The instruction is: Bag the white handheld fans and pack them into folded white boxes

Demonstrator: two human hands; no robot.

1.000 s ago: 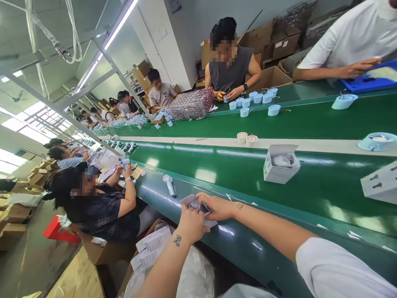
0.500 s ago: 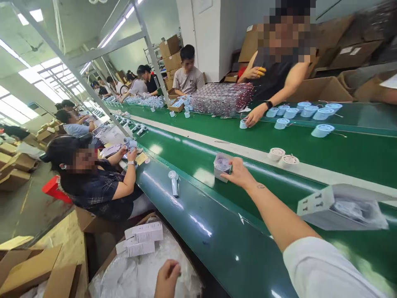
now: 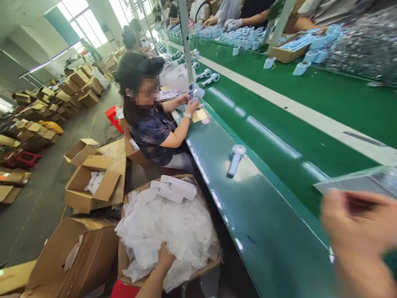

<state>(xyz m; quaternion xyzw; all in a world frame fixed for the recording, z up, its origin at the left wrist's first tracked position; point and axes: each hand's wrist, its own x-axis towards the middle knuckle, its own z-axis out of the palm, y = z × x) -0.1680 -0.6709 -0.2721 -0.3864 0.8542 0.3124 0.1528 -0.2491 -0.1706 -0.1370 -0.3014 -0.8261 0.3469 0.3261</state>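
My left hand (image 3: 166,257) reaches into a carton heaped with clear plastic bags (image 3: 173,225). Its fingertips touch the bags; finger and thumb look apart, with nothing clearly between them. Close to the camera at the right edge, my right hand (image 3: 356,227) is curled and smeared by motion. Just beyond it lies a grey box (image 3: 344,182) with clear plastic at its right end, partly cut off by the frame. Whether the fingers grip this box cannot be made out. Small white boxes (image 3: 176,188) lie on top of the bags.
A silver handheld fan (image 3: 237,159) lies on the dark green table edge (image 3: 266,223). Beyond runs the green belt (image 3: 248,103). A seated co-worker (image 3: 155,120) holds another fan. Open cartons (image 3: 93,182) stand on the floor at left. Blue fan parts (image 3: 300,68) sit across the belt.
The view has swung left and down. My left hand has moved forward onto the plastic bags. My right hand, earlier holding a grey box on the belt, is now nearer the camera.
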